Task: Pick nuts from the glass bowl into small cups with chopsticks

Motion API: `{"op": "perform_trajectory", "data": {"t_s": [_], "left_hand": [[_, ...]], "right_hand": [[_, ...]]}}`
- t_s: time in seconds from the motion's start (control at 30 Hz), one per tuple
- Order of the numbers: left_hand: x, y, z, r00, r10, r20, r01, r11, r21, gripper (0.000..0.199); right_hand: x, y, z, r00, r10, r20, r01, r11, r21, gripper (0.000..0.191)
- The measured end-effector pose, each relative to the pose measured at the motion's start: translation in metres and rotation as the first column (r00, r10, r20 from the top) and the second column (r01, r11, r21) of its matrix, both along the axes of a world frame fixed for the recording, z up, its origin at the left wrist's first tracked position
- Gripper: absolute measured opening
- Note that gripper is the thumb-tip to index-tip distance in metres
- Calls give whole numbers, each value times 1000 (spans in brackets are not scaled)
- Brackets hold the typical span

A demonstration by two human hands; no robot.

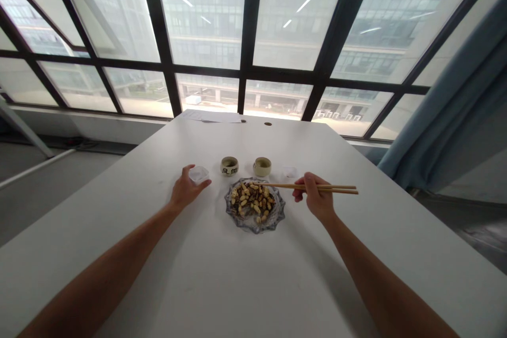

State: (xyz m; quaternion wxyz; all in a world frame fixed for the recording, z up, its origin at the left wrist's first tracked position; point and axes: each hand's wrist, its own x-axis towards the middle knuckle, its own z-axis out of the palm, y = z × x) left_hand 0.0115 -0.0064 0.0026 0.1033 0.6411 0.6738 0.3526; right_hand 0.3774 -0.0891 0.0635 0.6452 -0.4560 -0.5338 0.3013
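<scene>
My right hand (317, 198) grips a pair of wooden chopsticks (340, 189), which lie almost level, their tips over the far side of a glass plate (255, 228) with a scalloped rim. Peanuts in shells (257, 203) and small dark seeds fill much of that plate. To the left, my left hand (187, 190) curls its thumb and fingers around a small clear plastic container (199, 174) on the table. Whether anything is pinched between the chopstick tips is too small to make out.
Behind the plate stand two small ceramic cups, one with dark lettering (229, 167) and one plain in front (262, 167). Another small clear container (289, 172) sits beyond my right hand. Papers (209, 116) lie at the white table's far end, before the windows. A blue curtain (447, 95) hangs right.
</scene>
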Motion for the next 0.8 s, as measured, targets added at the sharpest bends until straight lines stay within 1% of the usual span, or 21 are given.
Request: {"op": "perform_trajectory", "data": {"t_s": [0.07, 0.1, 0.17, 0.23, 0.3, 0.37, 0.43, 0.5, 0.53, 0.57, 0.63, 0.73, 0.8], "left_hand": [[-1, 0, 5, 998, -24, -66, 28, 997, 67, 85], [-1, 0, 9, 993, -36, -111, 49, 991, 121, 85], [4, 0, 22, 976, -55, -211, 103, 969, 224, 83], [15, 3, 36, 946, -82, -313, 169, 950, 263, 78], [31, 10, 49, 902, -156, -402, 255, 945, 205, 75], [50, 22, 58, 854, -247, -459, 319, 944, 86, 76], [66, 39, 62, 813, -320, -487, 330, 942, -69, 80], [77, 55, 63, 789, -379, -484, 304, 925, -228, 84], [80, 61, 63, 790, -395, -468, 292, 915, -279, 85], [83, 66, 62, 794, -405, -453, 292, 908, -301, 85], [85, 69, 60, 788, -423, -448, 338, 905, -259, 85], [85, 63, 59, 724, -452, -522, 454, 881, -133, 83], [86, 56, 60, 695, -448, -563, 480, 871, -101, 81]], "right_hand": [[-1, -7, 7, 991, 40, 130, -46, 998, 40, 51], [-1, -9, 10, 986, 46, 160, -54, 997, 48, 51], [0, -9, 12, 987, 33, 157, -40, 998, 46, 51], [2, -4, 12, 995, 6, 104, -9, 1000, 23, 53], [5, 1, 11, 999, -14, 29, 14, 1000, -10, 55], [8, 7, 9, 999, -28, -43, 26, 999, -37, 57], [11, 10, 8, 995, -33, -96, 28, 998, -57, 58], [13, 12, 8, 992, -31, -125, 23, 998, -66, 59], [14, 12, 8, 990, -29, -135, 20, 998, -67, 59], [14, 12, 8, 990, -28, -139, 19, 998, -66, 59], [15, 13, 8, 990, -31, -135, 23, 998, -62, 58], [15, 13, 7, 992, -41, -119, 34, 998, -60, 58], [16, 14, 6, 992, -43, -122, 36, 998, -59, 57]]}}
